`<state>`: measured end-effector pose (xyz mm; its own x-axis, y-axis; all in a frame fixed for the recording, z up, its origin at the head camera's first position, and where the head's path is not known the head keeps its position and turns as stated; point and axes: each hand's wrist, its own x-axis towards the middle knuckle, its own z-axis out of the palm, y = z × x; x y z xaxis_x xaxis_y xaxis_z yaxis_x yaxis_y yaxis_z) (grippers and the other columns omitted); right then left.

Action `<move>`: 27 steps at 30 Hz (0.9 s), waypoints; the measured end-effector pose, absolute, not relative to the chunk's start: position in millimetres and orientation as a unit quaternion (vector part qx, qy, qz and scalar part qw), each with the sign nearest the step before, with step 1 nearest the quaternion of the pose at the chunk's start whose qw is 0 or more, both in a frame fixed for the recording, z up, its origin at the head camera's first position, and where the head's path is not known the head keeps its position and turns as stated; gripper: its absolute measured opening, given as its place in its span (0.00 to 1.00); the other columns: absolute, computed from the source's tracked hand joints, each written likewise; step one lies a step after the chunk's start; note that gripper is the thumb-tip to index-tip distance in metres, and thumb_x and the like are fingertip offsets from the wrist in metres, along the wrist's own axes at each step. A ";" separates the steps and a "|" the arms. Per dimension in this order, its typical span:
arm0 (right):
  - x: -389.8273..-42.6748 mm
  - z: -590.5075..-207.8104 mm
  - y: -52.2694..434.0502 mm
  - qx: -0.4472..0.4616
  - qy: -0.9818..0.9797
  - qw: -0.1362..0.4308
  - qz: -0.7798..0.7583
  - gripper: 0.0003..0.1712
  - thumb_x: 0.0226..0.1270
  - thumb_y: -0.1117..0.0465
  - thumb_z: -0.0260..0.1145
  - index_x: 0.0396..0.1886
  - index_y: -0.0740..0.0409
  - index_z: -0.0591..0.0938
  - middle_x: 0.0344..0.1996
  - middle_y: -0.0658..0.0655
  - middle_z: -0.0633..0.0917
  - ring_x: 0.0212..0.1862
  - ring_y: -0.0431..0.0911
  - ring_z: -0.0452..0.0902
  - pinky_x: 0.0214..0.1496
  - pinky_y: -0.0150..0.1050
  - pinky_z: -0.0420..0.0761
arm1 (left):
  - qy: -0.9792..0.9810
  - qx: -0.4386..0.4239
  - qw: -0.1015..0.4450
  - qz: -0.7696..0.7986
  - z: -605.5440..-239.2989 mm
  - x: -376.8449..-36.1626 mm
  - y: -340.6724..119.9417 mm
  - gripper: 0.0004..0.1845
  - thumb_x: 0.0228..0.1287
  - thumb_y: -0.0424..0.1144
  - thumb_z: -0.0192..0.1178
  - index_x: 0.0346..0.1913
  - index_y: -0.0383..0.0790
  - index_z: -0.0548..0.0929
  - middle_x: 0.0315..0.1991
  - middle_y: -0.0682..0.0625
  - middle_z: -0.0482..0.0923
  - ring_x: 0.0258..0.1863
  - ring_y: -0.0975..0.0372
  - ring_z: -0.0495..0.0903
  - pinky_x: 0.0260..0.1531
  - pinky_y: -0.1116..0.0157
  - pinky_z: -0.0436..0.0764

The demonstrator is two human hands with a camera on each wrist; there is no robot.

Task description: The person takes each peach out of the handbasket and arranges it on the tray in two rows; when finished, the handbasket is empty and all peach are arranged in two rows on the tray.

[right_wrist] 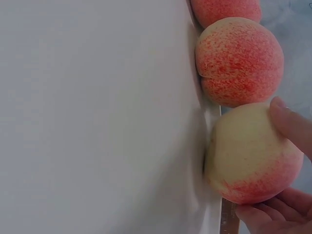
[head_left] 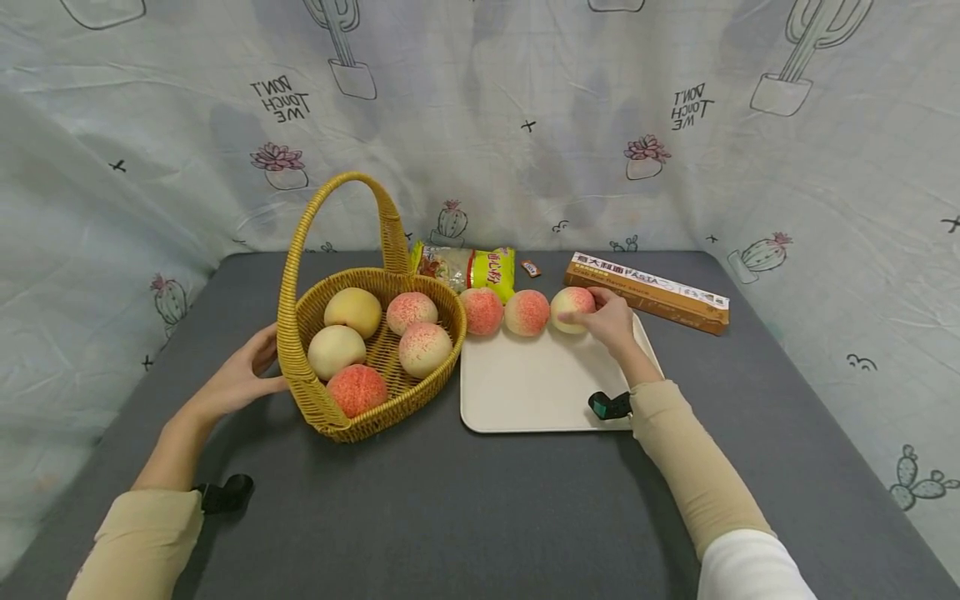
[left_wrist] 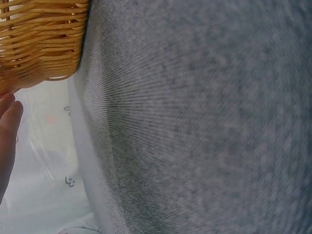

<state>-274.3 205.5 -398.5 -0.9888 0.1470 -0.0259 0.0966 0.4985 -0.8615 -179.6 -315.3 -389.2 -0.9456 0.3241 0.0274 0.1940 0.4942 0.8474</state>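
Right hand (head_left: 611,323) has its grip curled round a pale peach (head_left: 572,309) at the far edge of the cream tray (head_left: 525,392), right end of a row of three; the two redder peaches (head_left: 527,312) sit just left of it, touching each other. The right wrist view shows thumb and fingers (right_wrist: 292,124) wrapped on that peach, which sits on the tray rim. Left hand (head_left: 240,379) lies against the left outer wall of the wicker basket (head_left: 307,392), fingers fairly straight, steadying rather than clutching; whether the thumb hooks the weave I cannot tell. Five peaches lie in the basket, three on the tray side, so judged from the layout the fruit moving is partly through, with most of the tray bare. Direction of transfer cannot be read from this moment. Behind the tray: a snack bag (head_left: 472,268), a pasta box (head_left: 648,292), and a small wrapper too tiny to identify. Left wrist view is mostly blurred grey worktop (left_wrist: 195,122) with a basket corner and a fingertip cut off at the edge.
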 end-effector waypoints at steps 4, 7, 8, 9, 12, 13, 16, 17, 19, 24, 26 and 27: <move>-269.2 -392.6 209.2 -0.051 -0.880 0.016 0.472 0.47 0.48 0.51 0.80 0.64 0.68 0.72 0.58 0.68 0.77 0.58 0.57 0.73 0.59 0.46 0.77 | 0.862 0.150 0.068 0.478 -389.4 -179.8 -314.9 0.50 0.63 0.30 0.64 0.77 0.31 0.39 0.73 0.26 0.43 0.70 0.31 0.43 0.65 0.31 0.49; -267.7 -389.7 212.2 -0.044 -0.882 0.003 0.470 0.44 0.51 0.53 0.79 0.64 0.68 0.72 0.59 0.67 0.77 0.60 0.57 0.72 0.61 0.46 0.77 | 0.863 0.150 0.071 0.477 -389.6 -179.6 -315.2 0.51 0.63 0.30 0.64 0.77 0.32 0.39 0.74 0.26 0.42 0.70 0.32 0.43 0.65 0.32 0.49; -268.0 -389.4 213.6 -0.042 -0.881 -0.006 0.471 0.44 0.52 0.54 0.78 0.65 0.68 0.71 0.60 0.67 0.76 0.62 0.57 0.71 0.64 0.48 0.75 | 0.863 0.150 0.072 0.478 -389.8 -179.5 -315.4 0.51 0.63 0.30 0.64 0.77 0.32 0.38 0.74 0.27 0.42 0.70 0.32 0.43 0.65 0.32 0.49; -267.9 -388.6 214.0 -0.039 -0.882 -0.011 0.470 0.43 0.53 0.55 0.77 0.65 0.68 0.70 0.61 0.67 0.75 0.63 0.57 0.71 0.65 0.48 0.74 | 0.863 0.150 0.072 0.477 -390.0 -179.6 -315.7 0.51 0.63 0.30 0.64 0.77 0.32 0.38 0.74 0.27 0.42 0.70 0.32 0.43 0.65 0.32 0.49; -268.3 -387.4 215.5 -0.037 -0.886 -0.022 0.462 0.44 0.55 0.55 0.76 0.67 0.69 0.69 0.62 0.68 0.75 0.64 0.58 0.69 0.66 0.49 0.72 | 0.862 0.149 0.071 0.479 -390.2 -179.7 -316.1 0.50 0.63 0.29 0.64 0.77 0.32 0.38 0.74 0.27 0.41 0.71 0.33 0.43 0.65 0.32 0.49; -268.5 -386.9 215.5 -0.036 -0.887 -0.025 0.460 0.44 0.56 0.55 0.76 0.67 0.69 0.68 0.63 0.68 0.74 0.65 0.58 0.69 0.67 0.49 0.72 | 0.861 0.150 0.072 0.481 -389.9 -179.7 -316.4 0.51 0.63 0.29 0.63 0.77 0.32 0.38 0.74 0.27 0.41 0.71 0.33 0.42 0.65 0.32 0.49; -268.9 -386.8 215.9 -0.036 -0.889 -0.029 0.455 0.45 0.56 0.55 0.76 0.68 0.69 0.67 0.63 0.68 0.73 0.66 0.58 0.68 0.67 0.50 0.71 | 0.862 0.148 0.073 0.480 -389.6 -180.4 -316.1 0.51 0.63 0.29 0.64 0.77 0.33 0.38 0.74 0.27 0.41 0.71 0.33 0.43 0.65 0.32 0.49; -268.9 -387.0 215.9 -0.035 -0.890 -0.032 0.453 0.45 0.56 0.56 0.76 0.69 0.69 0.67 0.64 0.68 0.73 0.65 0.58 0.68 0.67 0.50 0.71 | 0.862 0.147 0.074 0.479 -389.5 -180.6 -316.1 0.51 0.63 0.29 0.64 0.77 0.33 0.38 0.74 0.27 0.41 0.71 0.33 0.43 0.65 0.32 0.50; -268.9 -387.8 215.5 -0.032 -0.890 -0.034 0.453 0.46 0.55 0.56 0.76 0.69 0.68 0.67 0.64 0.68 0.73 0.65 0.59 0.68 0.66 0.51 0.72 | 0.862 0.147 0.077 0.480 -389.1 -180.6 -315.9 0.51 0.63 0.29 0.64 0.77 0.33 0.38 0.74 0.28 0.41 0.71 0.33 0.43 0.65 0.32 0.49; -269.4 -391.0 215.9 -0.033 -0.897 -0.027 0.439 0.45 0.52 0.54 0.78 0.67 0.67 0.70 0.59 0.67 0.77 0.60 0.58 0.72 0.61 0.50 0.77 | 0.858 0.148 0.076 0.486 -388.9 -180.1 -316.2 0.51 0.63 0.29 0.64 0.77 0.33 0.38 0.74 0.27 0.41 0.71 0.33 0.43 0.65 0.32 0.49; -268.9 -391.0 216.8 -0.038 -0.902 -0.023 0.430 0.44 0.52 0.52 0.78 0.65 0.67 0.73 0.57 0.66 0.79 0.57 0.57 0.73 0.59 0.50 0.78 | 0.857 0.150 0.074 0.488 -389.2 -179.9 -316.2 0.51 0.63 0.29 0.64 0.77 0.33 0.39 0.74 0.27 0.42 0.71 0.33 0.43 0.65 0.33 0.49; -268.5 -390.5 217.2 -0.041 -0.903 -0.022 0.426 0.43 0.52 0.51 0.78 0.64 0.67 0.73 0.56 0.66 0.79 0.57 0.57 0.74 0.58 0.50 0.78 | 0.856 0.151 0.072 0.489 -389.4 -179.8 -316.2 0.51 0.63 0.29 0.64 0.77 0.32 0.39 0.74 0.27 0.42 0.71 0.34 0.43 0.65 0.33 0.49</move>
<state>-268.5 217.2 -390.5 -0.9957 0.0550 -0.0751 0.0929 0.6329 -0.7687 -179.8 -316.2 -389.4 -0.9439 0.3294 0.0248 0.1889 0.4766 0.8586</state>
